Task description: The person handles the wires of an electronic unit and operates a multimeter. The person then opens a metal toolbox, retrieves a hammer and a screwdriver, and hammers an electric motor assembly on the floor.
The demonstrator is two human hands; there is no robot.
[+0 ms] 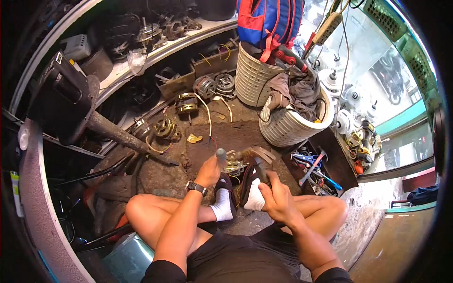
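My left hand (pixel 208 172), with a watch on the wrist, is closed around an upright tool with a grey rounded end (pixel 221 153); its lower part is hidden. In my right hand (pixel 279 195) is a claw hammer (pixel 257 153), gripped by the handle, its head raised just right of the grey end and apart from it. Below the hammer head, a motor part with copper-coloured windings (pixel 234 166) lies on the floor between my feet, partly covered by the hammer and my hand.
Several motors (pixel 187 104) and loose wires (pixel 207 115) lie ahead on the dirty floor. Two white ribbed baskets (pixel 292 127) stand at the back, one holding dark cloth. A tool box (pixel 325 172) with pliers is on the right. A metal post (pixel 127 137) slants in from the left.
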